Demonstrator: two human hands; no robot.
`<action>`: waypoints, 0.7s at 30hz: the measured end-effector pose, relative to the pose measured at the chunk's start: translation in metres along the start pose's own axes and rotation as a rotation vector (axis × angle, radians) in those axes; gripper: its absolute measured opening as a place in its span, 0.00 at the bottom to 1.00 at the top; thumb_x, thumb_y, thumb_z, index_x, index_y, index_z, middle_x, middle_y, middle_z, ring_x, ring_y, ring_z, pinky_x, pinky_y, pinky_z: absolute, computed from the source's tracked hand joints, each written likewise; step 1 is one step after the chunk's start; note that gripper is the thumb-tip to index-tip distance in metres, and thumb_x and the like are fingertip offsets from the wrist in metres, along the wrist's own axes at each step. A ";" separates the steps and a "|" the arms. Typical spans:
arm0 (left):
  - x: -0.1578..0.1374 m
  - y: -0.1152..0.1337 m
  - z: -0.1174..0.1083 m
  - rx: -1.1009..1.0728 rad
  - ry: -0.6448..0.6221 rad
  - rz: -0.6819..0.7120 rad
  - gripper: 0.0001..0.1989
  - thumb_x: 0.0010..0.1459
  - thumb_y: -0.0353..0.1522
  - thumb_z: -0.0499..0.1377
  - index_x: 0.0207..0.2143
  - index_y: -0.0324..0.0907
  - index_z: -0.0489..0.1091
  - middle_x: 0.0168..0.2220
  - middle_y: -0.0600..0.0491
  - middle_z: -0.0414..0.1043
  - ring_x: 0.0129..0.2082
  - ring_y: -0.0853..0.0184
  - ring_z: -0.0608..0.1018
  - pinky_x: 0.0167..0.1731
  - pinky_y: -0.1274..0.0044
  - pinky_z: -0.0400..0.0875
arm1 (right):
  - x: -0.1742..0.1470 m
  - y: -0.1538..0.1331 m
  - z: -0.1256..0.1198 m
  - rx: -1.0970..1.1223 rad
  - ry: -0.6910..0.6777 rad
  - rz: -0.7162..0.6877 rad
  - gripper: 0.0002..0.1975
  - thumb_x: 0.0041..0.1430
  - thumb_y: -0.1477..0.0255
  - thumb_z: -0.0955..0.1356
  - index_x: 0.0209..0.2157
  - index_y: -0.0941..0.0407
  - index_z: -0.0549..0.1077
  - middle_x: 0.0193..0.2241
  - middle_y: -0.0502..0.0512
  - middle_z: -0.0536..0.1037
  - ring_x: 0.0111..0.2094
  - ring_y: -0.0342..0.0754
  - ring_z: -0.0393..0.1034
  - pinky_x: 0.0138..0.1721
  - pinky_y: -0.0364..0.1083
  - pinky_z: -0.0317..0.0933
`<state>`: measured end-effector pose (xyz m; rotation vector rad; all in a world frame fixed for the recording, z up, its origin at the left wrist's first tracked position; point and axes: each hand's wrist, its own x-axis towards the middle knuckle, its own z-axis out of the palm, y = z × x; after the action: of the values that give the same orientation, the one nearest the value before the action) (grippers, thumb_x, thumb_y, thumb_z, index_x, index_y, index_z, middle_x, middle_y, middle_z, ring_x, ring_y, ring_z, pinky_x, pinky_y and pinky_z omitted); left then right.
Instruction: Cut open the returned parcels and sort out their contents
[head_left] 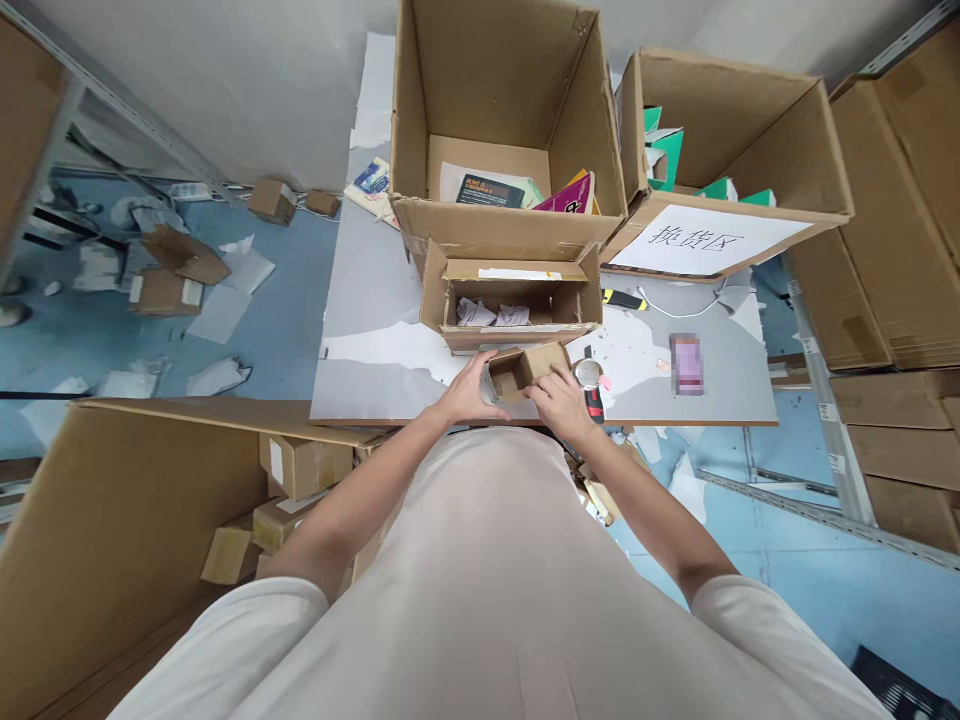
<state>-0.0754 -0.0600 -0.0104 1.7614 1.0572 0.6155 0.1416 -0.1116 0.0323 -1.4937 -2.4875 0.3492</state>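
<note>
A small cardboard box (508, 376) with its top open is between my two hands, close to the table's front edge. My left hand (471, 390) grips its left side, thumb and fingers around the wall. On the right, my right hand (559, 397) holds the raised flap, fingers curled over it. Just behind stands an open, narrow carton (517, 338) with crumpled paper (491, 314) inside. Beside my right hand lie a roll of clear tape (588, 374) and a red and black tool (594, 405), partly hidden.
At the back of the table (360, 385) stand a big carton (510, 218) holding books and another (742, 205) with green boxes and a handwritten sign. A yellow-black cutter (624, 299) and a blurred purple packet (687, 364) lie right. A large carton (135, 480) of small boxes stands at left.
</note>
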 end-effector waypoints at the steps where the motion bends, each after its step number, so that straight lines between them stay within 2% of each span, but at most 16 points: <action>1: -0.001 0.001 0.000 -0.003 -0.019 0.008 0.58 0.27 0.46 0.74 0.61 0.42 0.54 0.60 0.40 0.58 0.60 0.47 0.63 0.59 0.60 0.58 | -0.003 0.001 0.007 0.037 0.025 0.021 0.16 0.64 0.78 0.57 0.36 0.52 0.75 0.31 0.56 0.73 0.35 0.49 0.67 0.54 0.59 0.59; 3: -0.003 0.003 0.003 0.015 -0.011 0.003 0.57 0.32 0.47 0.72 0.62 0.42 0.52 0.61 0.39 0.57 0.61 0.47 0.62 0.59 0.60 0.57 | -0.006 -0.001 0.018 0.154 0.081 0.051 0.18 0.65 0.76 0.55 0.39 0.50 0.75 0.31 0.56 0.72 0.35 0.50 0.67 0.48 0.57 0.64; 5: -0.006 0.006 0.007 0.042 0.047 -0.019 0.54 0.36 0.46 0.71 0.63 0.41 0.50 0.61 0.39 0.57 0.61 0.48 0.62 0.59 0.60 0.57 | -0.010 -0.005 0.022 0.295 0.132 0.046 0.18 0.66 0.71 0.54 0.45 0.48 0.73 0.32 0.56 0.72 0.37 0.53 0.67 0.48 0.59 0.64; 7: -0.008 0.008 0.009 0.060 0.095 -0.020 0.52 0.38 0.45 0.70 0.62 0.42 0.51 0.60 0.40 0.58 0.60 0.49 0.63 0.59 0.60 0.57 | -0.017 -0.007 0.017 0.399 0.145 0.015 0.16 0.65 0.66 0.57 0.49 0.46 0.70 0.37 0.57 0.72 0.41 0.54 0.68 0.51 0.60 0.63; 9: -0.008 0.007 0.010 0.059 0.111 0.016 0.50 0.37 0.44 0.71 0.61 0.42 0.54 0.59 0.41 0.59 0.61 0.49 0.63 0.60 0.60 0.57 | -0.028 -0.004 0.005 0.401 0.205 0.042 0.17 0.61 0.61 0.62 0.50 0.47 0.69 0.43 0.58 0.71 0.46 0.56 0.67 0.52 0.60 0.62; 10: -0.009 0.006 0.009 0.056 0.112 0.040 0.49 0.37 0.43 0.71 0.60 0.42 0.55 0.60 0.41 0.58 0.61 0.49 0.62 0.60 0.60 0.56 | -0.035 0.000 -0.003 0.360 0.286 0.112 0.18 0.59 0.60 0.64 0.50 0.49 0.69 0.46 0.60 0.70 0.49 0.58 0.65 0.53 0.61 0.61; 13: -0.008 0.001 0.008 0.058 0.090 0.101 0.48 0.36 0.42 0.71 0.59 0.42 0.56 0.60 0.41 0.57 0.62 0.49 0.60 0.61 0.59 0.55 | -0.050 0.022 -0.018 0.194 0.540 0.457 0.23 0.55 0.58 0.67 0.49 0.55 0.68 0.54 0.67 0.63 0.57 0.63 0.58 0.56 0.66 0.55; 15: -0.006 -0.001 0.007 0.082 0.063 0.112 0.47 0.37 0.41 0.71 0.59 0.42 0.56 0.61 0.41 0.56 0.62 0.49 0.59 0.61 0.59 0.55 | -0.053 0.039 -0.017 0.173 0.500 0.561 0.25 0.54 0.55 0.67 0.48 0.56 0.67 0.54 0.69 0.62 0.59 0.65 0.55 0.56 0.66 0.55; 18: -0.005 -0.001 0.007 0.127 0.035 0.111 0.47 0.39 0.41 0.69 0.59 0.42 0.55 0.60 0.41 0.58 0.62 0.49 0.61 0.60 0.59 0.56 | -0.050 0.057 -0.004 0.252 0.329 0.475 0.24 0.55 0.53 0.66 0.47 0.54 0.66 0.50 0.68 0.67 0.55 0.63 0.61 0.53 0.62 0.59; 21: -0.003 0.001 0.007 0.151 0.020 0.107 0.46 0.40 0.42 0.69 0.60 0.42 0.54 0.59 0.41 0.60 0.60 0.50 0.64 0.59 0.60 0.59 | -0.051 0.060 0.001 0.285 0.342 0.418 0.21 0.56 0.53 0.66 0.45 0.52 0.67 0.45 0.65 0.71 0.47 0.58 0.67 0.47 0.57 0.64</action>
<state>-0.0717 -0.0663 -0.0120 1.9568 1.0508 0.6337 0.2149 -0.1299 0.0093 -1.7665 -1.7766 0.4496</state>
